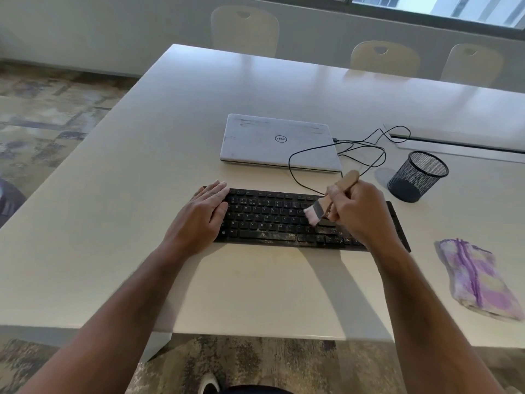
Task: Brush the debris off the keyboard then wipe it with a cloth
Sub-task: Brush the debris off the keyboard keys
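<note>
My right hand (358, 211) covers the keyboard's (272, 220) right end, and its key legends blur. The keyboard lies mid-surface (142, 194), white and glossy, patterned carpet below. My left hand (203, 213) rests flat, fingers straight, on its left end. My right grips a wooden-handled brush (326, 201), bristles on gritty keys. A fuzzy purple cloth (477, 280) lies at four o'clock, a mesh cup (417, 176) at two.

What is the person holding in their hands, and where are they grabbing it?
The right hand grips a brush by its wooden handle, bristles on the keyboard. The left hand holds nothing; it rests flat on the keyboard's left end.
</note>
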`<state>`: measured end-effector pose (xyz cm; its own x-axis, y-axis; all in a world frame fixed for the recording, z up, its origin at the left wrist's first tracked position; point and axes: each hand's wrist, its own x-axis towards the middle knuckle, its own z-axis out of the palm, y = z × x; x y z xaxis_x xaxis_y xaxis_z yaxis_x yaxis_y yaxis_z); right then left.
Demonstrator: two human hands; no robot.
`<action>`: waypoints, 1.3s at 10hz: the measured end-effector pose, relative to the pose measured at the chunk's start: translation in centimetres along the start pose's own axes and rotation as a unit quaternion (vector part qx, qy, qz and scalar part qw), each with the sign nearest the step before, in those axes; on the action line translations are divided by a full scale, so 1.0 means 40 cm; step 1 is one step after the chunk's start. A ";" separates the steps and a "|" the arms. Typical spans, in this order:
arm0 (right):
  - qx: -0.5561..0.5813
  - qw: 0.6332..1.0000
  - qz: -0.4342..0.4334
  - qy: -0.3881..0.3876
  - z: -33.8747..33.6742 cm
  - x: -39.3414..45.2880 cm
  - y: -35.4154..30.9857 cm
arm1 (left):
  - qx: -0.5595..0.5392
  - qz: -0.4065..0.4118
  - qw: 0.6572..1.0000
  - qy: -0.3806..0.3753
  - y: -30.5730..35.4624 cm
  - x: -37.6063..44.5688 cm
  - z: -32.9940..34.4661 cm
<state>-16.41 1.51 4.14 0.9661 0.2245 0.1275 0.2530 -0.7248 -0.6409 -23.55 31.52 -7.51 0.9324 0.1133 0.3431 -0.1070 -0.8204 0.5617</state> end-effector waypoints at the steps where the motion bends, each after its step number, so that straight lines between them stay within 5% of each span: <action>1: -0.013 0.999 0.020 -0.048 -0.003 -0.011 0.003 | -0.002 0.001 1.000 -0.001 -0.002 0.000 0.001; 3: -0.001 1.000 0.021 0.002 -0.007 -0.009 0.007 | -0.001 0.002 1.000 0.001 -0.005 0.001 0.004; 5: -0.026 0.996 0.034 -0.077 -0.013 -0.018 -0.001 | -0.001 0.004 1.000 0.001 -0.003 0.000 0.003; 10: -0.019 1.000 -0.002 -0.009 0.021 -0.015 -0.014 | -0.003 0.001 1.000 0.001 -0.001 0.002 0.001; 11: -0.036 0.997 0.004 -0.070 0.018 -0.018 -0.019 | -0.006 -0.001 1.000 0.002 -0.001 0.002 0.002; 13: 0.008 1.000 -0.015 -0.014 0.038 -0.014 -0.031 | -0.007 -0.002 1.000 0.003 0.001 0.001 0.001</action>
<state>-17.33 3.28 3.71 0.9563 0.2641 0.1253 0.2803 -0.7065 -0.6499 -23.50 31.46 -7.51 0.9308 0.1209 0.3450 -0.1070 -0.8122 0.5734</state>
